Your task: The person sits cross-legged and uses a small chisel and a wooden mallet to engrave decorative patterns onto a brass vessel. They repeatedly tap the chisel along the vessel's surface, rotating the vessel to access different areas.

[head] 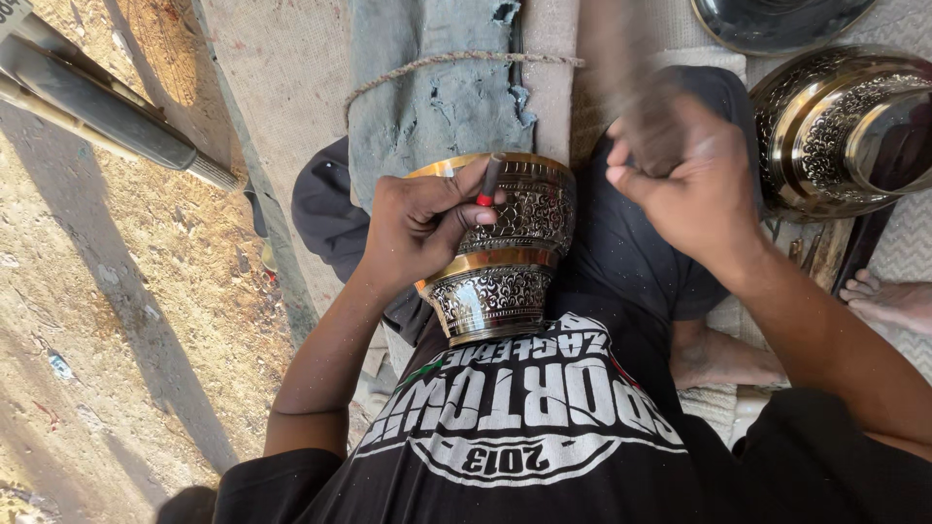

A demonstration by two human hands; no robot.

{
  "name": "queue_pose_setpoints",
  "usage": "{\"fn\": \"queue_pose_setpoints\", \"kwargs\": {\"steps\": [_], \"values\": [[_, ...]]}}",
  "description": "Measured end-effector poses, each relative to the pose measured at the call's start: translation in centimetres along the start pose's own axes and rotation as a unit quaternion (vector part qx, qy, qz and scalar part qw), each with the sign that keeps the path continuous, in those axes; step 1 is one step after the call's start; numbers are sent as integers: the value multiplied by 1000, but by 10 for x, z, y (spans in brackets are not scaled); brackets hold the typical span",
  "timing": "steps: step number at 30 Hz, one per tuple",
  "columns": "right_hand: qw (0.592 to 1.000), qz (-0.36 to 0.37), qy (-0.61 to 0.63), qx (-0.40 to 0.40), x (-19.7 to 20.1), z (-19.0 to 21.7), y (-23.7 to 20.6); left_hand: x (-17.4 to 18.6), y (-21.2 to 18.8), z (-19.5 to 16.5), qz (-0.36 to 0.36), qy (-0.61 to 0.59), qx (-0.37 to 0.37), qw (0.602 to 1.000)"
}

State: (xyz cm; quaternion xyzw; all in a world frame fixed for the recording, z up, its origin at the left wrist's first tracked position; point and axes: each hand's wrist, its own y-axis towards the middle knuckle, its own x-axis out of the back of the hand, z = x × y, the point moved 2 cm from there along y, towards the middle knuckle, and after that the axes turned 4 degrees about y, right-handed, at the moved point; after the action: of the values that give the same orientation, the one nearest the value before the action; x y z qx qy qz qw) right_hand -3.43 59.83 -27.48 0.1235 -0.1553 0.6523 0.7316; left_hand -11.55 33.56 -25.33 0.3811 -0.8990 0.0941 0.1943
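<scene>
An engraved brass bowl [505,252] with a gold rim lies on its side in my lap, its foot toward my body. My left hand [417,228] rests on the bowl and pinches a thin dark punch with a red band [488,180] against the engraved side. My right hand [684,180] is raised to the right of the bowl, fingers closed around a wooden handle [621,68] that is blurred with motion.
A second engraved brass vessel [835,131] stands at the right, with a dark metal dish [777,19] behind it. Torn blue cloth tied with rope [437,87] lies ahead. A dark bar [97,102] lies on the sandy ground at left. A bare foot [888,301] shows at right.
</scene>
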Motion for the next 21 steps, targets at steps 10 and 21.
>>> {"fn": "queue_pose_setpoints", "kwargs": {"steps": [10, 21], "values": [[999, 29, 13, -36, 5, -4, -6, -4, 0, 3, 17, -8, 3, 1000], [988, 51, -135, -62, 2, -20, -17, -8, -2, 2, 26, -28, -1, 999]]}}
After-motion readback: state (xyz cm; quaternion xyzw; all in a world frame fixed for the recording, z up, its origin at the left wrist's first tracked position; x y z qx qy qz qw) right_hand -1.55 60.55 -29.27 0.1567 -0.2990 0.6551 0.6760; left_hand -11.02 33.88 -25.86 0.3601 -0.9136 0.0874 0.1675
